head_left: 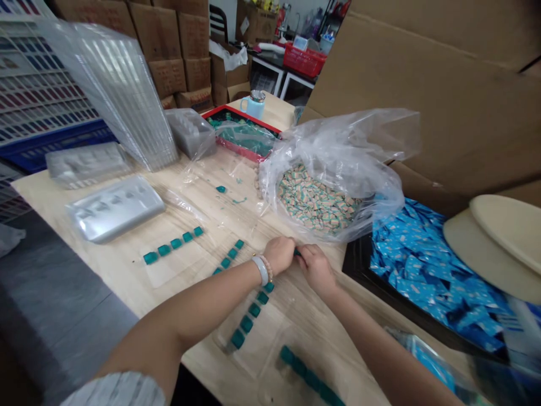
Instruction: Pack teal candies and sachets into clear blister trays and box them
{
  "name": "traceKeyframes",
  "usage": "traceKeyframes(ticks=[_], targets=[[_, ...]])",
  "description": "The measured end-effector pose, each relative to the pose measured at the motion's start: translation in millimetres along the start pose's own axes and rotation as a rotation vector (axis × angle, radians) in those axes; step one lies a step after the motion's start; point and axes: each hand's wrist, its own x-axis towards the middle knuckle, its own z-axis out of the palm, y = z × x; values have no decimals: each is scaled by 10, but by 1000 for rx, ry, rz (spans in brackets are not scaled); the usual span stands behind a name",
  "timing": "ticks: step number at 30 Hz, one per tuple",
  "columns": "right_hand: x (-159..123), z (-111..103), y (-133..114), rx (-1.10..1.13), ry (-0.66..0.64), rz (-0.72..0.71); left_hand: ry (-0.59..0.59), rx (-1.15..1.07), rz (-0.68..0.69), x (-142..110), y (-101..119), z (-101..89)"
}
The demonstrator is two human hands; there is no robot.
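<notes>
My left hand [279,255], with a bracelet and a pale bangle at its wrist, is closed at the middle of the table. My right hand [316,268] meets it, its fingers pinched together. A small dark green piece [297,252] shows between the fingertips of both hands, mostly hidden by them. Left of and below my hands lie rows of small teal blocks [254,309], which seem to sit in clear plastic trays. Another row of teal blocks [176,243] is farther left. At the bottom, a blurred teal row [310,376] lies near my right forearm.
Beyond my hands is an open clear bag [338,141] of small printed pieces [316,203]. Blue packets [422,270] fill a black tray at right. Stacked clear plastic trays [118,206] stand left. A red tray [245,151] and a blue mug [256,105] are at the back.
</notes>
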Motion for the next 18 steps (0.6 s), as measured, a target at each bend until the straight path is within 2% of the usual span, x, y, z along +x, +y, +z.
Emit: traceKeyframes(ticks=[4,8,11,16,18], targets=[[43,54,21,51,-9,34,9,-16,-8,2,-20,3],[-23,100,92,209,72,180,28,-32,-6,-1,-47,8],[-80,102,111,304,114,225,32,-52,16,9,-79,19],[-70,119,93,217,79,165,31,-74,32,22,-61,56],[-64,136,110,137,56,159,31,-86,44,21,-80,18]])
